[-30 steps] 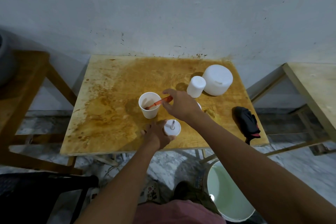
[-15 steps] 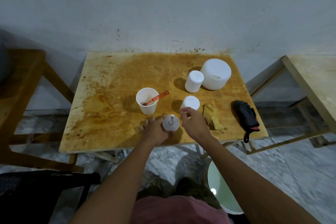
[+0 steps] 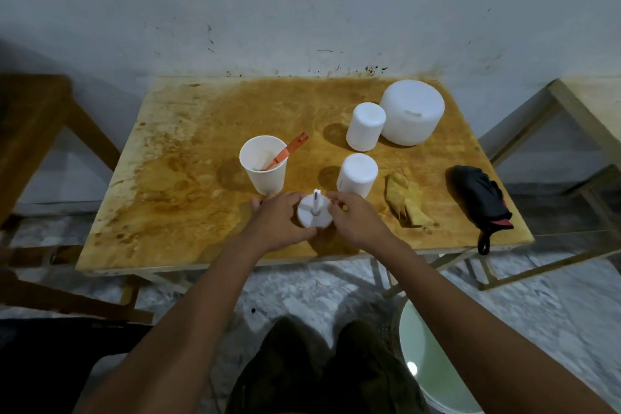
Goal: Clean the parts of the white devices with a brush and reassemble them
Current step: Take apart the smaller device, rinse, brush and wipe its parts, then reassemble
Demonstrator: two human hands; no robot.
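Note:
A small round white base with an upright stem (image 3: pixel 315 213) is near the table's front edge. My left hand (image 3: pixel 280 223) grips its left side and my right hand (image 3: pixel 358 220) holds its right side with curled fingers. An orange-handled brush (image 3: pixel 287 152) stands in a white paper cup (image 3: pixel 263 165) just behind my left hand. One white cylindrical cover (image 3: pixel 357 174) stands behind my right hand. A second white cover (image 3: pixel 365 126) and a large white dome-shaped part (image 3: pixel 412 112) stand at the back right.
A crumpled yellow cloth (image 3: pixel 405 198) lies right of the covers, and a folded black umbrella (image 3: pixel 480 200) lies at the stained wooden table's (image 3: pixel 188 185) right edge. A pale green bucket (image 3: pixel 433 370) stands on the floor below. Other wooden tables flank both sides.
My right hand let go of the brush, left it in the cup, and came back to the white base. The base tilted more upright between both hands.

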